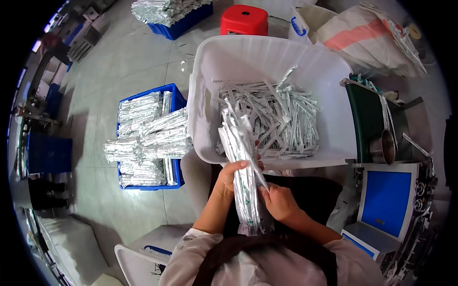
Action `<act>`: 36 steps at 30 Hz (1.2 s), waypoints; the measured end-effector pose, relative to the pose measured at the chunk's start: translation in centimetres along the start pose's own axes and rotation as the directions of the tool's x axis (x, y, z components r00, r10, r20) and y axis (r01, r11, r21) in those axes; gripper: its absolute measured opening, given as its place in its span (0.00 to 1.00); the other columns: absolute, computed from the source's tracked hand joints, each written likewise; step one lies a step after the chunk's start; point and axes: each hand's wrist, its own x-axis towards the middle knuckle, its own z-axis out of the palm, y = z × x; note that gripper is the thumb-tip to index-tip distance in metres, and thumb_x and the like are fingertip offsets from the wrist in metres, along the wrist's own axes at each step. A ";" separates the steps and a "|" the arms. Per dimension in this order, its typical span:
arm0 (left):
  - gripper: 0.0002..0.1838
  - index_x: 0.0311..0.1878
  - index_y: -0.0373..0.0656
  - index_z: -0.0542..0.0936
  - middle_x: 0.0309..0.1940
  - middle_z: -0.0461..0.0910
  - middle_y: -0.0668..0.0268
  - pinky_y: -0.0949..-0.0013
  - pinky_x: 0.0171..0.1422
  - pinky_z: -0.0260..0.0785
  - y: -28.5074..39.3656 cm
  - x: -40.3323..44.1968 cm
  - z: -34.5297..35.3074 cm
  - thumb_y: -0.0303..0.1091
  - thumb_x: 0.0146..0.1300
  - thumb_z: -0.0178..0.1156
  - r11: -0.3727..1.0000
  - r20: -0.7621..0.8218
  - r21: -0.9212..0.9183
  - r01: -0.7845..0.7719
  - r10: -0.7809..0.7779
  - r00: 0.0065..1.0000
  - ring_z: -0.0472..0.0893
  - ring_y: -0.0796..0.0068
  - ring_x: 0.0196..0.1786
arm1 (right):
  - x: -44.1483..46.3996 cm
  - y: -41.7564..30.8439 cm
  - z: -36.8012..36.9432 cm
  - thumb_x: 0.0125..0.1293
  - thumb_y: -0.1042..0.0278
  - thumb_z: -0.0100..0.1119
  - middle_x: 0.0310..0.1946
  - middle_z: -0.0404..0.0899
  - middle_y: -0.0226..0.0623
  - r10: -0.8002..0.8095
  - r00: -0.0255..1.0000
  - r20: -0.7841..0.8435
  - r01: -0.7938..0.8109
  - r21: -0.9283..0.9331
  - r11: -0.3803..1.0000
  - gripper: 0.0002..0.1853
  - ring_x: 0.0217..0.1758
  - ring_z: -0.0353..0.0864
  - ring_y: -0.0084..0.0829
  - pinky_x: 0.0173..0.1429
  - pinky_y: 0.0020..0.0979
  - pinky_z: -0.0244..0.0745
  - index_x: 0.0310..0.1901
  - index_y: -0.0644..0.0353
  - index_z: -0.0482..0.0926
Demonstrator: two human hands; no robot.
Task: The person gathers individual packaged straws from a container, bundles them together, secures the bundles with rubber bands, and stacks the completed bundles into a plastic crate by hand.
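Note:
A thick bundle of long, thin silver-and-white wrapped packets [245, 190] stands lengthwise in front of my body, its far end over the rim of a big white tub [267, 52]. My left hand [233, 175] is closed around the bundle's left side, thumb on top. From the right, my right hand [279, 202] is closed against the bundle, thumb and fingers at a packet that slants across its edge. What is inside the wrappers is hidden. Many loose packets [272, 114] of the same kind lie criss-crossed in the tub.
To the left, a blue crate [177, 100] on the floor holds stacked bundles [152, 136]. Another full blue crate [179, 28] and a red stool [244, 20] stand behind. At right are a green surface [360, 114], a metal cup [383, 147] and a blue-panelled machine [387, 202].

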 end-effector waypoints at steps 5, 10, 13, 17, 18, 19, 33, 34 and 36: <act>0.28 0.53 0.36 0.65 0.38 0.72 0.60 0.61 0.51 0.69 -0.2 -0.7 2.2 0.26 0.43 0.58 0.999 -0.058 -0.030 -0.045 0.043 0.997 0.75 0.64 0.40 | 1.2 2.8 -1.7 0.66 0.60 0.43 0.31 0.78 0.47 0.110 0.981 -0.159 0.024 0.665 0.746 0.18 0.29 0.79 0.46 0.37 0.39 0.75 0.35 0.71 0.72; 0.30 0.49 0.31 0.69 0.38 0.75 0.55 0.57 0.46 0.74 -1.5 -0.8 3.5 0.29 0.36 0.59 0.999 0.113 -0.021 0.040 -0.037 0.993 0.77 0.58 0.42 | 11.5 4.0 -8.1 0.60 0.51 0.53 0.58 0.59 0.55 -0.191 0.920 -0.343 0.258 0.161 0.953 0.35 0.63 0.60 0.44 0.62 0.37 0.58 0.59 0.71 0.56; 0.31 0.50 0.28 0.68 0.41 0.75 0.48 0.54 0.48 0.72 -2.2 -0.3 4.4 0.30 0.36 0.59 0.994 0.217 0.026 0.106 -0.110 0.970 0.78 0.53 0.43 | 13.0 -3.3 -11.9 0.59 0.49 0.54 0.55 0.66 0.50 -0.554 0.776 -0.303 0.618 0.185 0.765 0.32 0.59 0.66 0.38 0.60 0.33 0.61 0.56 0.67 0.64; 0.40 0.57 0.30 0.63 0.50 0.69 0.42 0.49 0.58 0.64 -2.5 -0.5 5.4 0.35 0.36 0.62 0.972 0.404 0.069 0.226 -0.234 0.884 0.72 0.43 0.52 | 14.3 -4.4 -11.0 0.61 0.51 0.52 0.44 0.77 0.41 -0.465 0.790 0.399 0.463 0.108 0.880 0.22 0.49 0.75 0.31 0.55 0.29 0.65 0.50 0.59 0.74; 0.46 0.61 0.31 0.59 0.56 0.64 0.41 0.48 0.62 0.58 -2.9 -1.1 6.8 0.39 0.35 0.64 0.988 0.480 0.039 0.150 -0.150 0.864 0.67 0.40 0.56 | 12.6 -3.7 -9.5 0.63 0.52 0.50 0.39 0.79 0.39 -0.489 0.758 0.432 0.454 0.189 0.871 0.19 0.46 0.76 0.30 0.54 0.29 0.66 0.44 0.60 0.77; 0.48 0.62 0.32 0.57 0.58 0.61 0.42 0.48 0.60 0.60 -3.3 -1.1 6.6 0.38 0.33 0.66 0.986 0.536 0.049 0.158 -0.159 0.829 0.67 0.42 0.56 | 11.2 -3.2 -8.4 0.64 0.53 0.47 0.35 0.81 0.38 -0.513 0.722 0.464 0.438 0.268 0.858 0.19 0.43 0.78 0.28 0.53 0.29 0.67 0.39 0.60 0.80; 0.32 0.54 0.33 0.66 0.45 0.75 0.52 0.59 0.48 0.71 -3.5 -2.4 9.5 0.28 0.42 0.63 0.915 0.198 0.390 -0.102 0.025 0.980 0.75 0.58 0.49 | -4.5 3.3 0.9 0.46 0.64 0.65 0.35 0.75 0.42 -0.404 0.782 0.475 -0.461 0.877 0.138 0.28 0.39 0.77 0.33 0.44 0.33 0.74 0.48 0.65 0.67; 0.37 0.59 0.34 0.62 0.48 0.73 0.49 0.56 0.50 0.69 -3.6 -2.4 10.8 0.27 0.41 0.62 0.968 0.208 0.248 0.049 -0.103 0.973 0.73 0.54 0.51 | -5.0 3.4 0.9 0.46 0.64 0.65 0.35 0.75 0.41 -0.397 0.789 0.468 -0.475 0.876 0.089 0.26 0.39 0.77 0.32 0.44 0.33 0.73 0.47 0.65 0.68; 0.38 0.60 0.38 0.61 0.39 0.72 0.56 0.55 0.49 0.67 -4.5 -0.6 10.1 0.27 0.40 0.62 0.944 0.257 0.286 0.166 -0.243 0.935 0.74 0.58 0.42 | -5.8 3.3 0.3 0.47 0.65 0.65 0.35 0.75 0.39 -0.339 0.834 0.435 -0.453 0.891 0.028 0.24 0.39 0.76 0.31 0.45 0.33 0.73 0.45 0.65 0.70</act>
